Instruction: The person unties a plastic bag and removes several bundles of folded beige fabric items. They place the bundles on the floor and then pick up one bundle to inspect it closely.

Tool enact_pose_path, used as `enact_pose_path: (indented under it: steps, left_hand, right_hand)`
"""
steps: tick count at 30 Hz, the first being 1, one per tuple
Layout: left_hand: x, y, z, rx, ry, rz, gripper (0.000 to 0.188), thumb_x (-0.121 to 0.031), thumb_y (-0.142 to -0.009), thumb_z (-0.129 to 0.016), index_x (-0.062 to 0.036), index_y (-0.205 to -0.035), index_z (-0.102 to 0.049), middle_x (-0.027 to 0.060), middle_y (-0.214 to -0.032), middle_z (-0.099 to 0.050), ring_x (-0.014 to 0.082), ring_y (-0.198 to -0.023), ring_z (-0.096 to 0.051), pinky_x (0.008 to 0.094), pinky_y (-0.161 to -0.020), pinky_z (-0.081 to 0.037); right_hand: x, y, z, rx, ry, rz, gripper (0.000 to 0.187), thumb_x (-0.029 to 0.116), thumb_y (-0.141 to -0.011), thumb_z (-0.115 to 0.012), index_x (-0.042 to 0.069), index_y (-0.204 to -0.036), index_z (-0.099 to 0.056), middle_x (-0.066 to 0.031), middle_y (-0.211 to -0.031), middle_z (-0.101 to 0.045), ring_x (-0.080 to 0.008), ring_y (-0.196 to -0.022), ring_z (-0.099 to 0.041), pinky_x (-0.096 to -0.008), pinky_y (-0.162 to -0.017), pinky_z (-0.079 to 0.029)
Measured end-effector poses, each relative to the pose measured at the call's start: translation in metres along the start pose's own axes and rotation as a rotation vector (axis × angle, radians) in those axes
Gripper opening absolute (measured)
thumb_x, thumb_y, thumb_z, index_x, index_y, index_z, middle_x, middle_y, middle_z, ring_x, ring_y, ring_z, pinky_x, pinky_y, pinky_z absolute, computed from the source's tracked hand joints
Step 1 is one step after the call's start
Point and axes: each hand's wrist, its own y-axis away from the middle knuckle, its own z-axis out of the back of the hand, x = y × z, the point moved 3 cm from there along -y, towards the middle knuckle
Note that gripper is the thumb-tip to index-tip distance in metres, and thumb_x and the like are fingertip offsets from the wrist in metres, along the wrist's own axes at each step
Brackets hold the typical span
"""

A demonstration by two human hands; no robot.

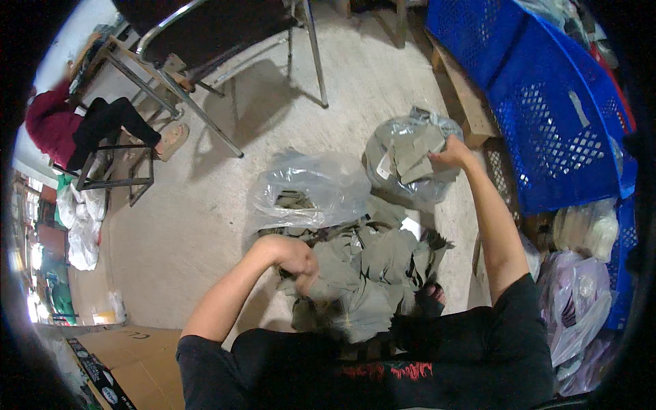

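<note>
My right hand (451,154) reaches out to the far right and grips the edge of some grey-green fabric pieces (415,156). Those pieces lie in the mouth of a clear plastic bag (384,140) on the floor. Closer to me, my left hand (298,258) is curled with its fingers pointing down at the left side of a loose heap of grey-green fabric pieces (372,263); whatever its fingers hold is hidden. Beyond that heap sits a second clear plastic bag (311,183), with more dark green fabric showing through its opening.
Blue perforated crates (547,130) and a wooden pallet (471,113) line the right side, above filled plastic bags (574,301). A metal-legged chair (232,34) stands at the far left. Another person (82,130) sits beyond it. A cardboard box (137,362) is at the near left.
</note>
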Motion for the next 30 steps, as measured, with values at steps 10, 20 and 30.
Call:
enact_pose_path:
  steps: [10, 20, 30]
  left_hand:
    - [-0.084, 0.216, 0.205, -1.359, 0.834, -0.781, 0.037, -0.032, -0.104, -0.067, -0.0003, -0.121, -0.072, 0.0071, -0.104, -0.075, 0.0151, -0.089, -0.071, 0.0329, -0.085, -0.058]
    - [-0.058, 0.234, 0.197, -1.652, 0.874, -0.834, 0.034, -0.025, -0.102, -0.069, -0.0016, -0.127, -0.068, 0.0064, -0.109, -0.074, 0.0159, -0.100, -0.070, 0.0374, -0.094, -0.056]
    - [-0.059, 0.213, 0.214, -1.480, 0.749, -0.779, 0.030, -0.024, -0.102, -0.069, -0.0004, -0.121, -0.072, 0.0034, -0.103, -0.074, 0.0115, -0.095, -0.068, 0.0318, -0.088, -0.055]
  right_hand:
    - [0.055, 0.002, 0.059, -0.013, -0.041, -0.225, 0.075, 0.028, -0.051, -0.093, 0.014, -0.124, -0.076, -0.0138, -0.137, -0.069, -0.0346, -0.129, -0.063, -0.0454, -0.104, -0.052]
    - [0.118, 0.019, 0.175, -0.638, -0.212, 0.354, 0.047, 0.004, -0.069, -0.069, 0.011, -0.114, -0.078, -0.0207, -0.126, -0.059, -0.0410, -0.120, -0.055, -0.0453, -0.109, -0.043]
    - [0.216, 0.117, 0.262, -0.926, -0.437, 0.821, 0.040, 0.005, -0.070, -0.083, 0.004, -0.109, -0.075, -0.0126, -0.118, -0.062, -0.0307, -0.114, -0.061, -0.0354, -0.102, -0.046]
